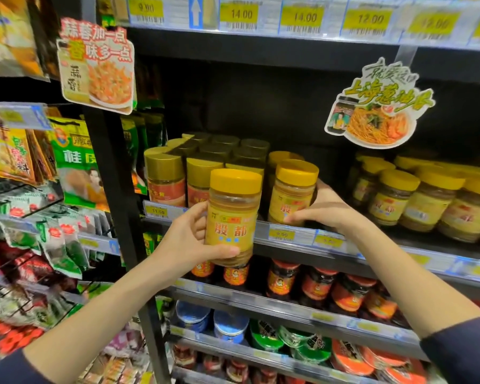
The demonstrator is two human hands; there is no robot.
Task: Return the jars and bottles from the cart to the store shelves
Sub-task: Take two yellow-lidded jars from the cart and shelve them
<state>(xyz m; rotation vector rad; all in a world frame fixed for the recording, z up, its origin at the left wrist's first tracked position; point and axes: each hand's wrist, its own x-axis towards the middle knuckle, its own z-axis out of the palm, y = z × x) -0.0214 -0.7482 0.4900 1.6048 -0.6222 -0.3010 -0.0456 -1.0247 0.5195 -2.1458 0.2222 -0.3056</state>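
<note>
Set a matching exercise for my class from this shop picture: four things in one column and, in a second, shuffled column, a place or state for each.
Things
1. left hand
2. right hand
3. gold-lidded jars
4. red-lidded jars

Places or states
A. one tier below both hands
B. grips the raised jar, in the air
C. at the left end of the shelf
D. grips the standing jar at the shelf front

Pairs: 1-B, 2-D, 3-C, 4-A
</note>
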